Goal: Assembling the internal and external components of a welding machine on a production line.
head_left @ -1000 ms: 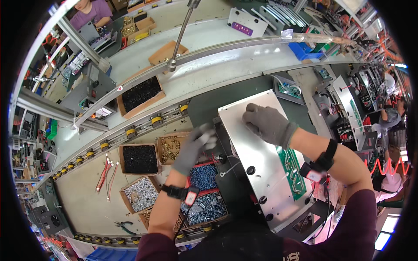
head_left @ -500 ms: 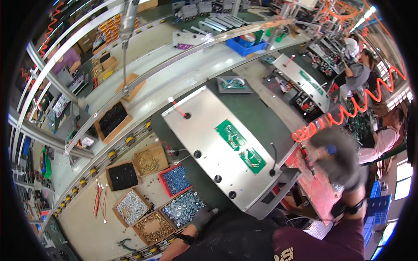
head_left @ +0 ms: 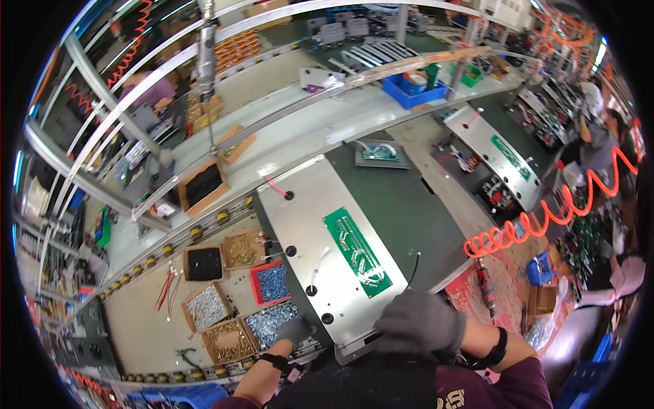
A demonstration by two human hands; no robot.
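Metal panel (head_left: 315, 238): silver, ahead and left of the right hand, its near end between both hands.
Right hand (head_left: 420, 324): grey-gloved, at the panel's near right corner; cannot tell whether it grips anything.
Left hand (head_left: 297, 332): gloved, just beside silver-blue fasteners (head_left: 269, 320); its grip cannot be told either.
Green circuit board (head_left: 357, 252): on the panel's face, ahead of the right hand.
Red tray (head_left: 255, 286): beyond the left hand, holding blue fasteners (head_left: 274, 281).

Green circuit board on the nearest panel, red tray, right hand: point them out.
Green circuit board (head_left: 355, 251), head view: middle of its face.
Red tray (head_left: 255, 286), head view: left rim.
Right hand (head_left: 424, 323), head view: gloved back.
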